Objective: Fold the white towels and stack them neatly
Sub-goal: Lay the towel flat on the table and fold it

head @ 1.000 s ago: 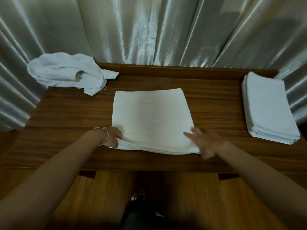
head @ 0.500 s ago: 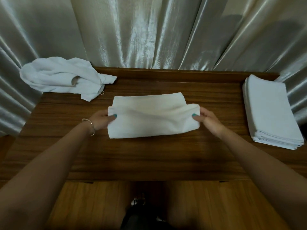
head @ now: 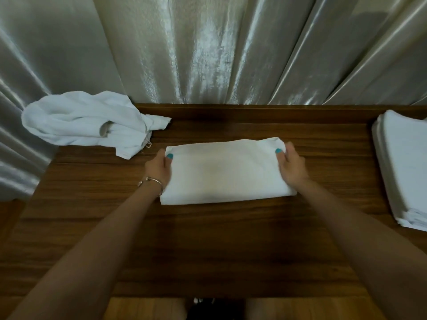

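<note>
Folding: one towel gets bent in half, and the far corners are being lined up so the edges match.
Pile (head: pixel 92 122): crumpled towels sit at the far left corner, out of the way, likely waiting for their turn.
Left hand (head: pixel 159 168): thumb on top and fingers under, it pinches the towel's far left corner to keep that side straight.
Bracelet (head: pixel 151 182): a thin ring sits on the left wrist.
Towel (head: pixel 225 173): it lies flat in the middle of the table, a wide white shape with the fold on the near side.
Right hand (head: pixel 292 167): it pinches the far right corner the same way.
Stack (head: pixel 403 169): folded towels lie neat at the right edge; I think this one goes on top.
Table (head: pixel 231 245): dark brown wood with lines in it.
Curtain (head: pixel 219 49): shiny grey cloth hangs right behind the table.
Floor (head: pixel 143 310): brown wood shows below the near edge.
</note>
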